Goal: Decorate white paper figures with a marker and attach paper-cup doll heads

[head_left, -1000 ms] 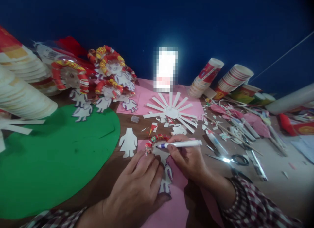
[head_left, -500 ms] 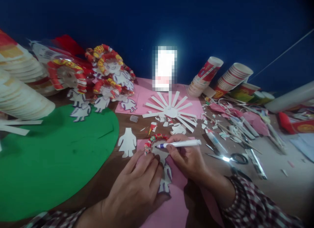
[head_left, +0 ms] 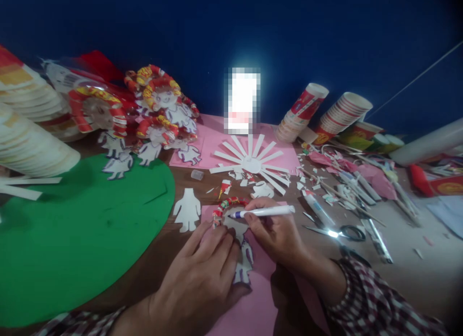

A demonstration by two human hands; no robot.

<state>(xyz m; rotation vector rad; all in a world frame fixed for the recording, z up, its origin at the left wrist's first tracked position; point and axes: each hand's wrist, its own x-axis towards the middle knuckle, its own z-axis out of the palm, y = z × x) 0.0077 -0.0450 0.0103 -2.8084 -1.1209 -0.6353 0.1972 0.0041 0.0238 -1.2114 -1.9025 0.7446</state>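
Observation:
My right hand (head_left: 277,230) is closed around a white marker (head_left: 267,211) with a purple tip end. Its tip points left, at the pale head area of a paper doll (head_left: 244,261) outlined in purple. A curved red, green and yellow wrapped ring (head_left: 229,202) arches round the top of that head. Fingers extended and close together, my left hand (head_left: 206,263) lies flat over the doll's left side and the ring's lower left end, covering part of both. Underneath is a pink paper sheet (head_left: 253,307). Left of it lies a plain white paper doll cutout (head_left: 187,210).
A green round sheet (head_left: 90,244) covers the left, with finished dolls (head_left: 150,150) and paper cup stacks (head_left: 39,143) behind. White strips fan out (head_left: 251,164) at the back. Scissors (head_left: 340,233), a glue tube (head_left: 318,208), scraps and cups (head_left: 343,115) crowd the right.
The marker has shifted very slightly left. Both hands otherwise stay in place.

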